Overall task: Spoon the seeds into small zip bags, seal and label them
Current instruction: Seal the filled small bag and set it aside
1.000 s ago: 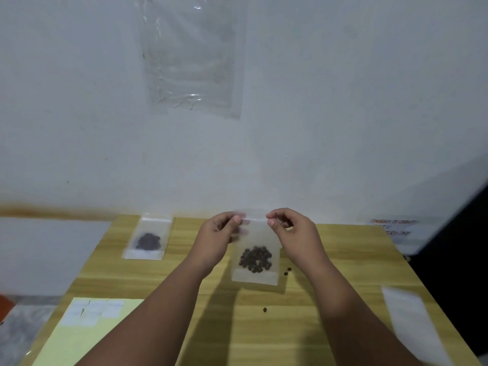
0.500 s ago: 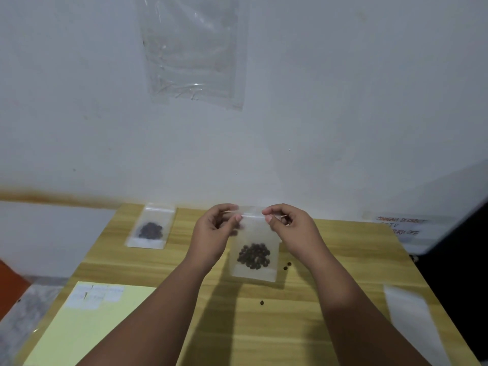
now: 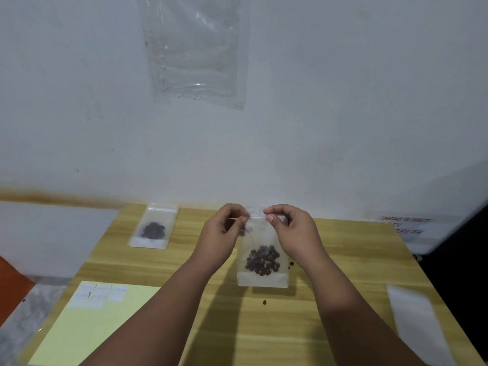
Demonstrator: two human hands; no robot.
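Note:
A small clear zip bag (image 3: 261,276) with dark seeds (image 3: 262,260) pooled near its bottom hangs upright just above the wooden table (image 3: 330,299). My left hand (image 3: 224,233) pinches the bag's top strip at its left end. My right hand (image 3: 293,231) pinches the same strip at its right end. A second zip bag (image 3: 151,229) with dark seeds lies flat at the table's back left. A pale yellow sheet (image 3: 87,331) with small white labels (image 3: 97,294) lies at the front left.
Loose seeds (image 3: 264,302) lie on the table below and to the right of the held bag. A white strip of empty bags (image 3: 417,323) lies at the right edge. A large clear plastic sleeve (image 3: 195,48) is stuck to the wall behind.
Both hands and the bag stay almost in place; the view has shifted slightly. My fingertips have closed a little nearer each other along the bag's top strip.

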